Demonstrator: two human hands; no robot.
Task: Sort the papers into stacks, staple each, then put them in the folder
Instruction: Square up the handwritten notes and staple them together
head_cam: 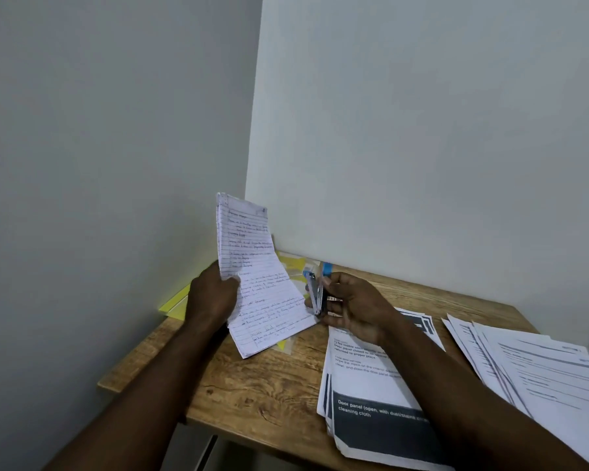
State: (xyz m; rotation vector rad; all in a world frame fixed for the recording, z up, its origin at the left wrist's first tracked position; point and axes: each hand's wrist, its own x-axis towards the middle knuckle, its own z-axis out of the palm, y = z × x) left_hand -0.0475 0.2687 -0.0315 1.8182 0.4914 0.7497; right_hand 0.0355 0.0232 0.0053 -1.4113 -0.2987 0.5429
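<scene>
My left hand [211, 295] grips a bundle of handwritten lined sheets [257, 277] by its left edge and holds it upright above the wooden table [269, 385]. My right hand [351, 305] holds a blue and metal stapler [315, 290] against the bundle's right edge, near its lower corner. A yellow folder [176, 302] lies behind the bundle at the table's far left, mostly hidden by my left hand and the sheets.
A stack of printed sheets with a dark band [371, 402] lies under my right forearm. A fanned pile of printed papers [541, 372] covers the table's right side. White walls [422, 130] close off the back and left.
</scene>
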